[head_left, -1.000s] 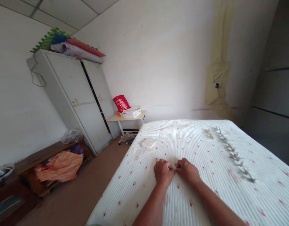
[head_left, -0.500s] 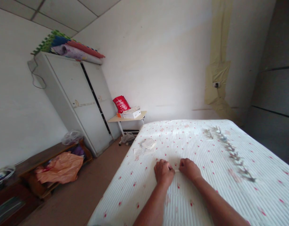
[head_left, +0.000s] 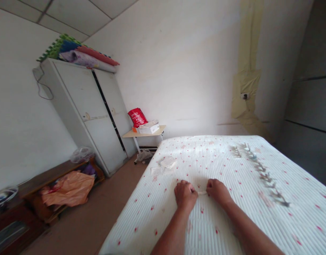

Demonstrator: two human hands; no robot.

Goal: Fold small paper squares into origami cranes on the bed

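Between my two hands runs a short, thin whitish strip (head_left: 202,193), held low over the bed. My left hand (head_left: 185,194) is closed, its thumb and fingers pinching the strip's left end. The other end is pinched by my right hand (head_left: 218,191), also closed. What the strip is made of cannot be made out, and its ends are hidden in my fingers. Beneath both hands lies the white ribbed bed cover (head_left: 163,219) with small red marks.
Pale papers or packets (head_left: 164,165) lie on the bed's left side. To the right, a row of small dark-and-white objects (head_left: 266,175) appears blurred. A small table (head_left: 131,134) bears a red bag (head_left: 137,117) and a white box (head_left: 149,128). A grey cabinet (head_left: 85,106) stands left.
My right hand has shifted slightly to the right, away from the left one, so more of the whitish strip shows between them. My left hand stays nearly in place.
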